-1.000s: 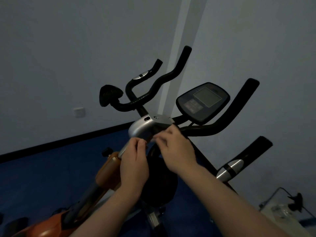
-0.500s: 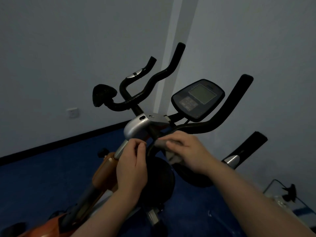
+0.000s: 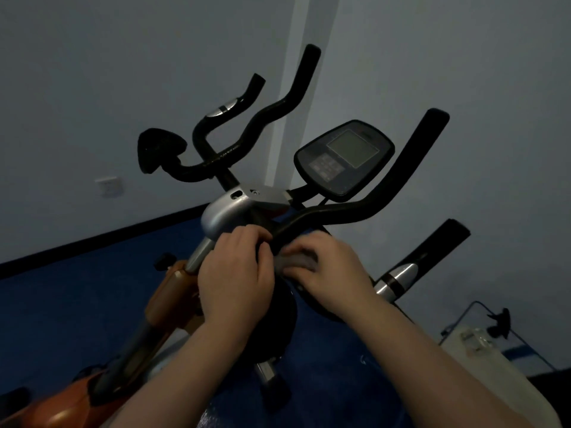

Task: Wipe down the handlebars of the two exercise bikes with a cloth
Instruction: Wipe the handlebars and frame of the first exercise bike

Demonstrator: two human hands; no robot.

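Your right hand (image 3: 327,267) has dropped from the silver stem cap (image 3: 228,208) onto the nearer handlebar (image 3: 355,208), fingers curled over the pale cloth (image 3: 298,262) at its base. Your left hand (image 3: 234,273) stays curled round the stem beside it. Wiping of bike 1 looks just begun; the far handlebar (image 3: 247,131) waits.

Two bare forearms reach in from the bottom edge, ending in a left hand (image 3: 236,279) and a right hand (image 3: 332,268). No sleeves, gloves, rings or watch show on either.
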